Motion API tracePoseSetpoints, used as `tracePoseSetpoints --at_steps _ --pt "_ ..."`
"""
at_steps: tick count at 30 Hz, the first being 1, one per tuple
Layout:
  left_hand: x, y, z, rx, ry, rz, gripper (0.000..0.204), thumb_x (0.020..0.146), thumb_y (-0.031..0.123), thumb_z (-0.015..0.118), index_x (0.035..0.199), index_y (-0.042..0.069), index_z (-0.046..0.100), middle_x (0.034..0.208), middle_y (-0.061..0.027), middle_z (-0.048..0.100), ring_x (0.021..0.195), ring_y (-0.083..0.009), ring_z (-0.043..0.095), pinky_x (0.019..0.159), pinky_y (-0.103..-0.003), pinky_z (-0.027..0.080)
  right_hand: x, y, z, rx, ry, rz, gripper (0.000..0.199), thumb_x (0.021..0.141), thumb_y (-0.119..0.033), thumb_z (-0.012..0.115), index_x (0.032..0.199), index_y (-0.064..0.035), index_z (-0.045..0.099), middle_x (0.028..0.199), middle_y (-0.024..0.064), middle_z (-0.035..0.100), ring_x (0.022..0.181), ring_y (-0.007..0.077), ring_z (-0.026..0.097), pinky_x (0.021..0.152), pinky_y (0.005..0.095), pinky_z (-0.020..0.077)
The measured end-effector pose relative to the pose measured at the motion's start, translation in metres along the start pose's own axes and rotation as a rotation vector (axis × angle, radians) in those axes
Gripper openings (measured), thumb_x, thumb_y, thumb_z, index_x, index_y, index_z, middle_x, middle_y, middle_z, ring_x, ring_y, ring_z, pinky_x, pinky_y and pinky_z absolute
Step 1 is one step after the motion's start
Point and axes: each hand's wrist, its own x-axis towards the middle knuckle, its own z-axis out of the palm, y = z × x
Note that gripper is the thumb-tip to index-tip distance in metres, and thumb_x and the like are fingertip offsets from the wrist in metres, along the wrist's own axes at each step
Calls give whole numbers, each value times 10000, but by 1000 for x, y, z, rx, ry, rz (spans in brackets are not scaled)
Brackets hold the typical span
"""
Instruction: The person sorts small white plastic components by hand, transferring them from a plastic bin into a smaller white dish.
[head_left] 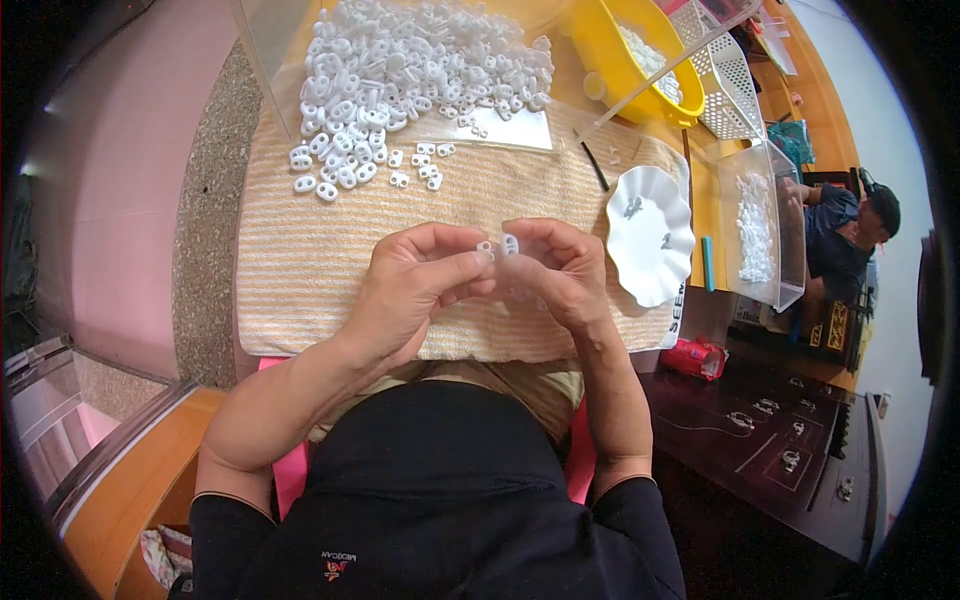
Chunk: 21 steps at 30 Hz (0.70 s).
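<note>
My left hand (408, 275) pinches a small white two-holed plastic inner piece (486, 248) between thumb and fingers. A finger's width away, my right hand (562, 272) grips a white oval cord lock shell (511, 243) with two holes. The two parts face each other, apart, above a striped beige towel (300, 260). A few white pieces (524, 293) lie below my right hand, partly hidden. Beyond my hands, several small inner pieces (425, 162) are scattered on the towel, beside a large pile of oval shells (400, 75).
To the right sit a wavy-edged white plate (630, 250), a black stick (592, 160) and a teal pen-like stick (708, 264). A yellow basin (610, 70), white perforated basket (728, 85) and clear bin (793, 250) stand farther off. Another person (845, 235) sits at the far right.
</note>
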Motion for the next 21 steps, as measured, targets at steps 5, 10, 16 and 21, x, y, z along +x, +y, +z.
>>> tracePoseSetpoints --at_steps 5,10,16,21 --pt "0 -1 -3 27 -4 1 172 870 31 644 1035 -12 620 953 -108 676 801 -155 665 756 -266 569 0 1 0 -12 3 11 295 837 18 673 1127 29 616 964 76 692 854 116 654 756 235 524" --pt "-1 1 0 12 -21 -5 170 873 30 640 1036 -13 621 958 -106 675 802 -153 664 758 -268 566 1 6 -2 -95 6 -6 286 828 17 684 1108 30 634 950 77 698 845 117 657 751 242 529" --pt "-1 0 1 15 -28 -15 169 874 30 639 1035 -14 620 967 -110 673 817 -156 661 764 -267 566 0 2 1 -88 6 -3 275 807 20 706 1079 19 659 963 66 697 853 104 647 771 237 519" --pt "-2 1 2 19 -21 -33 172 870 25 640 1036 -15 618 976 -115 672 821 -162 661 768 -271 567 0 6 -1 -108 -6 -22 277 799 26 712 1072 11 667 965 58 697 862 101 643 782 236 513"
